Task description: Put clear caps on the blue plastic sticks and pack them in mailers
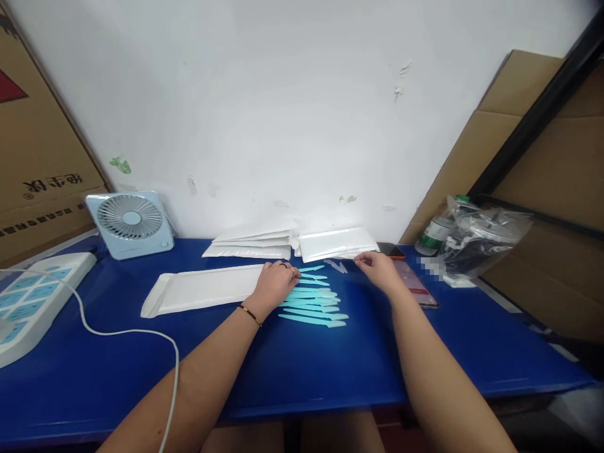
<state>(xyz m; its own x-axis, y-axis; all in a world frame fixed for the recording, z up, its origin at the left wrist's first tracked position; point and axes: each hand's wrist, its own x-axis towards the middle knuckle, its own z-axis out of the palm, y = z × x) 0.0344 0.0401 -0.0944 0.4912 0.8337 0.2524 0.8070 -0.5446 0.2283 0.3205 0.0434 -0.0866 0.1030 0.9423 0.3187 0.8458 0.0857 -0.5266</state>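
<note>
white wall point(292, 107) | blue table point(306, 371) | cardboard boxes point(38, 145) both sides | small fan point(129, 223) left

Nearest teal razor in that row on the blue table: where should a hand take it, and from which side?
Probably by the pale handle end on the right of the nearest teal razor, coming from above and the right. It lies flat and crosswise, that end juts clear of the row, and the left hand covers the left ends while the right hand is nearer.

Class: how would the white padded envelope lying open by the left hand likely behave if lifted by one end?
The padded envelope looks thin and long, so it would probably sag. It seems light. Lying flat on the blue table, it would likely slide, not roll.
</note>
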